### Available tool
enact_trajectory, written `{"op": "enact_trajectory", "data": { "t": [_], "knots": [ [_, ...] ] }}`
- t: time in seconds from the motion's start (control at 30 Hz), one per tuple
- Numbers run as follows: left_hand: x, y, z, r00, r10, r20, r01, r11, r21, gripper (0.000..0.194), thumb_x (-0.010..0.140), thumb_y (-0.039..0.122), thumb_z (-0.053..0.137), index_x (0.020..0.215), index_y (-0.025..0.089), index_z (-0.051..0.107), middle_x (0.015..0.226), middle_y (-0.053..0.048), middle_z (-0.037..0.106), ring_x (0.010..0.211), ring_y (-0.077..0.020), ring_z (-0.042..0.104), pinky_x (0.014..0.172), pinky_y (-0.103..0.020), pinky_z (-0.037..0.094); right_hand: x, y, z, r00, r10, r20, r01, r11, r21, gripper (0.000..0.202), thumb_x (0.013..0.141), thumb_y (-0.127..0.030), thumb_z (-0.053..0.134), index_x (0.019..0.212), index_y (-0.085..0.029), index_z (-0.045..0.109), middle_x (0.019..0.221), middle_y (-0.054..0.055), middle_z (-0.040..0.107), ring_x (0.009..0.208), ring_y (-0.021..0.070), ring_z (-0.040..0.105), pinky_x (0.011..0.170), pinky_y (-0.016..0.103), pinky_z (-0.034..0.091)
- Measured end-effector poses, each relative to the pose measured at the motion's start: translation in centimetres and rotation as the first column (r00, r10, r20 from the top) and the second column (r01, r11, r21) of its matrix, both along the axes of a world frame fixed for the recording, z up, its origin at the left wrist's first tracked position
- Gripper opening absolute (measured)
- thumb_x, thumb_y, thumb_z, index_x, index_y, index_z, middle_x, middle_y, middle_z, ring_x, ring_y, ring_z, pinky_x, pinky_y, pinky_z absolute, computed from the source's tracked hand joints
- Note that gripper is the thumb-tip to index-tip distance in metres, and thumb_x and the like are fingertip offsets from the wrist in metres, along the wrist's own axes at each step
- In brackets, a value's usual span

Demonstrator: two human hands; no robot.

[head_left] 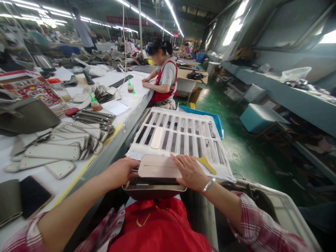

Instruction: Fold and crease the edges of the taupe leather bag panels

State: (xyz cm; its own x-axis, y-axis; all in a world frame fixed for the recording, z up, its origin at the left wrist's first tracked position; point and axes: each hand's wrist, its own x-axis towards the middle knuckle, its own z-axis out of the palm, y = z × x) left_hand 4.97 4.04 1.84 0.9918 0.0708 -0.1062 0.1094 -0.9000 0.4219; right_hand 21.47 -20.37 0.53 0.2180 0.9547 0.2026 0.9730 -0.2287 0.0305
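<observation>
A pale beige panel [159, 166] with rounded corners and a thin slit lies across the mouth of a dark olive bag [154, 190] in front of me. My left hand [123, 171] grips the bag's left edge beside the panel; its fingertips are partly hidden. My right hand [189, 171] holds the panel's right end, fingers over the top and thumb at the near edge. Just beyond is a white slatted rack [183, 136] with a smaller beige strip [156, 138] on it. A yellow flat tool [206, 164] rests near my right fingers.
The long white worktable [131, 94] on the left bears stacked grey panels [52, 151], glue bottles [95, 102] and a bag piece [26, 115]. A co-worker in a red apron [165, 75] sits beyond the rack. Blue bins [219, 124] and a white tub [286, 206] stand right.
</observation>
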Motion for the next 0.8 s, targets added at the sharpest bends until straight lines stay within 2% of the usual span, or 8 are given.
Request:
{"op": "enact_trajectory", "data": {
  "t": [0.07,0.13,0.2,0.3,0.37,0.47,0.57,0.8],
  "knots": [
    [-0.7,1.3,-0.8,0.988,0.125,0.091,-0.110,0.982,-0.154,0.028,0.078,0.031,0.049,0.101,0.020,0.059,0.102,-0.006,0.063,0.095,-0.0209,0.056,0.085,-0.032,0.041,-0.3,0.2,-0.1,0.998,0.022,0.058,-0.020,0.999,-0.028,0.083,0.065,-0.026,0.061,0.137,-0.010,0.022,0.114,0.015,0.046,0.093,0.0274,0.042,0.081,0.041,0.034],
    [-1.6,2.1,-1.8,0.942,0.312,0.124,-0.255,0.906,-0.338,0.034,0.080,0.036,0.046,0.109,0.019,0.054,0.107,-0.006,0.061,0.098,-0.0203,0.055,0.088,-0.033,0.041,-1.0,0.9,-0.4,0.992,0.074,0.101,-0.069,0.996,-0.047,0.081,0.068,-0.028,0.061,0.137,-0.012,0.023,0.114,0.015,0.046,0.092,0.0274,0.043,0.079,0.041,0.034],
    [-2.5,2.1,-3.1,0.876,0.471,0.103,-0.347,0.764,-0.545,0.039,0.082,0.042,0.043,0.111,0.017,0.051,0.108,-0.008,0.061,0.100,-0.0205,0.055,0.089,-0.034,0.041,-1.7,1.9,-0.9,0.982,0.146,0.123,-0.138,0.988,-0.069,0.079,0.069,-0.031,0.062,0.137,-0.015,0.024,0.114,0.014,0.047,0.090,0.0264,0.044,0.078,0.040,0.035],
    [-3.5,1.0,-5.3,0.794,0.607,0.039,-0.368,0.531,-0.764,0.046,0.084,0.046,0.040,0.116,0.015,0.046,0.114,-0.011,0.057,0.107,-0.0210,0.052,0.092,-0.036,0.040,-2.3,2.8,-1.8,0.969,0.213,0.125,-0.200,0.974,-0.107,0.077,0.071,-0.034,0.062,0.136,-0.017,0.026,0.113,0.013,0.048,0.088,0.0248,0.045,0.075,0.038,0.036],
    [-3.8,0.2,-6.6,0.779,0.627,0.024,-0.350,0.465,-0.813,0.048,0.082,0.046,0.043,0.120,0.015,0.043,0.120,-0.012,0.053,0.112,-0.0211,0.049,0.095,-0.036,0.038,-2.2,2.8,-2.2,0.966,0.229,0.119,-0.213,0.968,-0.134,0.076,0.071,-0.039,0.062,0.135,-0.014,0.029,0.112,0.014,0.048,0.087,0.0249,0.045,0.073,0.037,0.037],
    [-3.8,-0.6,-7.7,0.806,0.591,0.024,-0.348,0.507,-0.789,0.052,0.079,0.043,0.051,0.122,0.016,0.041,0.125,-0.013,0.050,0.117,-0.0215,0.045,0.097,-0.035,0.036,-1.9,2.6,-2.6,0.950,0.301,0.088,-0.282,0.942,-0.182,0.076,0.073,-0.047,0.059,0.134,-0.013,0.030,0.108,0.014,0.048,0.085,0.0246,0.046,0.070,0.036,0.039],
    [-3.3,-1.1,-8.2,0.829,0.559,0.026,-0.394,0.616,-0.682,0.055,0.074,0.037,0.057,0.122,0.016,0.042,0.123,-0.012,0.051,0.115,-0.0223,0.046,0.098,-0.037,0.035,-1.9,2.8,-2.7,0.923,0.383,0.028,-0.366,0.899,-0.239,0.075,0.074,-0.050,0.055,0.134,-0.014,0.029,0.106,0.014,0.048,0.082,0.0228,0.046,0.067,0.035,0.040],
    [-2.3,-0.5,-8.7,0.893,0.444,0.071,-0.409,0.867,-0.285,0.059,0.073,0.030,0.056,0.127,0.013,0.039,0.124,-0.013,0.050,0.113,-0.0237,0.046,0.097,-0.038,0.035,-2.1,4.0,-2.7,0.916,0.390,-0.092,-0.396,0.847,-0.355,0.079,0.073,-0.057,0.052,0.133,-0.011,0.029,0.104,0.014,0.048,0.080,0.0234,0.048,0.065,0.035,0.043]
  ]
}}
